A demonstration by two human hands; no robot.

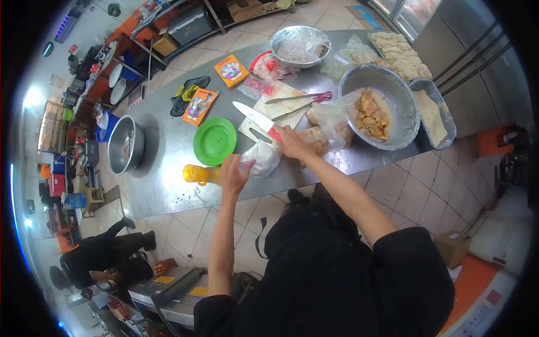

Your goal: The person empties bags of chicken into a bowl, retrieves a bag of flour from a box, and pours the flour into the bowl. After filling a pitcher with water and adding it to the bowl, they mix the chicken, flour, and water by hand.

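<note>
1. The right hand [292, 143] is closed around the red handle of a knife [252, 117]. The blade points toward the far left part of the worktop [168, 154].
2. The left hand [233, 175] touches a white bag [265, 162] near the middle of the near edge. I cannot tell if it grips the bag, or what is inside.
3. A yellow bottle [195, 174] lies just left of that hand, by the near edge. A green bowl [216, 140] sits behind it.
4. A steel bowl [138, 149] stands at the left edge. Some small things are in it, too tiny to name.
5. A big bowl [401, 115] near the right end has clear plastic inside. Yellow, wet-looking meat chunks [370, 115] are heaped in it.
6. A tray [447, 140] at the right edge holds pale powder [430, 118]. Pale, lumpy pieces [400, 54] lie by the far right corner.
7. At the far edge, a round bowl [303, 64] has clear plastic over it. What is under the plastic is hard to see.
8. Tongs [297, 100] rest on a cutting board [281, 92], behind the knife. Clear bags [339, 132] are to the right of the right hand.
</note>
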